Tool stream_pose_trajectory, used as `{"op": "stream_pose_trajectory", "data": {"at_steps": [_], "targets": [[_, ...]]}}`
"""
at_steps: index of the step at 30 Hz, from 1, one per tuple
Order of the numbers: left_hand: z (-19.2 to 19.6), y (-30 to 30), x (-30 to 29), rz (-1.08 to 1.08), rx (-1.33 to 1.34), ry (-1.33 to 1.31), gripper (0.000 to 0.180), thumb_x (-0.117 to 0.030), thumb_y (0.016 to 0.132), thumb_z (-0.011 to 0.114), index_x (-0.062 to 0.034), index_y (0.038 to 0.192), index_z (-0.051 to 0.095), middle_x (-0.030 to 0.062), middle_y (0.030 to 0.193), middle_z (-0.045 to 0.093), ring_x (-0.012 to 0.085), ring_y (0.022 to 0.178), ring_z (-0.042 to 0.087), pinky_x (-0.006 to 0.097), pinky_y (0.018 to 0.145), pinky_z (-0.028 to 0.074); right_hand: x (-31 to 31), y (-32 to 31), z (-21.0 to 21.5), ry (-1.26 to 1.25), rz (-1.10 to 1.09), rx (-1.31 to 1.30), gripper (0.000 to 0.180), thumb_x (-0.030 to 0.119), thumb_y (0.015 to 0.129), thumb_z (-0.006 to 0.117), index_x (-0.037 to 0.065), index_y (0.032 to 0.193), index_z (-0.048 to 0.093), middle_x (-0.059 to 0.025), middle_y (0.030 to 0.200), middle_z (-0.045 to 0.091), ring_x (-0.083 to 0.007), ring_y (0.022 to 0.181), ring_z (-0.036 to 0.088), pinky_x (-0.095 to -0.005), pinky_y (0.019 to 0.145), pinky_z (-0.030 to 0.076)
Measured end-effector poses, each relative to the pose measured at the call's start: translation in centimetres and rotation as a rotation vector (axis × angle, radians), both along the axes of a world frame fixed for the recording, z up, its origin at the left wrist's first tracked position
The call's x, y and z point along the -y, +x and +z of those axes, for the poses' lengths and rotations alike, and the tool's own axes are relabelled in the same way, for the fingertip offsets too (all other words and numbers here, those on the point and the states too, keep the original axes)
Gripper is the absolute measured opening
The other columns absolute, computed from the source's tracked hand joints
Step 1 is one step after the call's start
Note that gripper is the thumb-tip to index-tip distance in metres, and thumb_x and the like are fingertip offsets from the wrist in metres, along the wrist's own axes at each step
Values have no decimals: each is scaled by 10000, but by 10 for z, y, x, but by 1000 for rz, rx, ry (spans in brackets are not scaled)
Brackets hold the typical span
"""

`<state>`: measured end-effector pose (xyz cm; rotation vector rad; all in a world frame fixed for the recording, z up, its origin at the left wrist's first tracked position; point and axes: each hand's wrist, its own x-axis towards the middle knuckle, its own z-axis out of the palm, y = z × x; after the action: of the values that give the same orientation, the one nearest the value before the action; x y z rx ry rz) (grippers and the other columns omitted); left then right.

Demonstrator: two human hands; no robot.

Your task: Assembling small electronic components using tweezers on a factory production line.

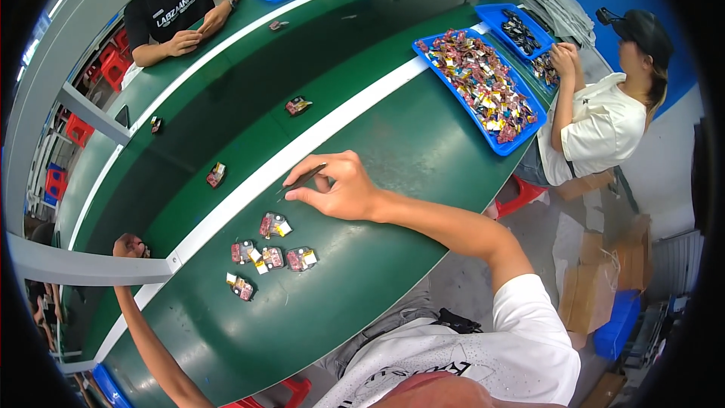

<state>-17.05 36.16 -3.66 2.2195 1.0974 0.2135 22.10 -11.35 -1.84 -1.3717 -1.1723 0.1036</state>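
My right hand [336,187] is closed on dark tweezers [306,176], held above the green table close to the white rail. Out over the belt at the left, my left hand [128,246] is closed beside the grey metal frame; what it holds is too small and partly hidden to make out. On the table between my arms lies a loose group of small clear-and-pink parts with white and yellow tabs. The top part [275,225] is nearest my right hand, and the lowest part [240,287] sits apart from the others.
Similar parts [216,174] are spread along the dark green belt [257,132] beyond the white rail [302,137]. A blue tray [483,91] heaped with parts stands at the right, near a person in a cap. Another person sits across the belt. A grey post [91,261] crosses at left.
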Motion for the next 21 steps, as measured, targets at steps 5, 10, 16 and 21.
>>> {"op": "stream_pose_trajectory", "data": {"at_steps": [5,10,16,21], "targets": [[5,-64,5,-7,244,107,59,-7,891,685,18,909,635,35,842,650,101,735,603,282,681,513,-2,-2,5,42,20,11,192,40,754,873,54,908,759,-37,756,730,-57,436,389,-251,445,338],[29,-103,75,283,194,383,95,14,925,648,30,1018,645,46,852,679,166,768,646,306,709,526,3,3,3,48,8,7,200,44,750,877,49,912,759,-36,761,728,-59,433,385,-250,449,338],[100,-64,249,358,-16,39,60,-11,909,655,34,943,674,72,721,662,115,550,596,255,419,398,1,-2,9,-4,41,-91,171,46,764,862,43,898,757,-30,770,724,-32,452,396,-217,486,370],[98,39,324,6,321,-202,173,-74,921,688,56,1035,694,65,731,664,121,556,613,245,500,482,-6,-11,11,-12,132,-325,151,35,800,844,15,914,747,-21,871,740,8,560,493,-177,514,370]]}}
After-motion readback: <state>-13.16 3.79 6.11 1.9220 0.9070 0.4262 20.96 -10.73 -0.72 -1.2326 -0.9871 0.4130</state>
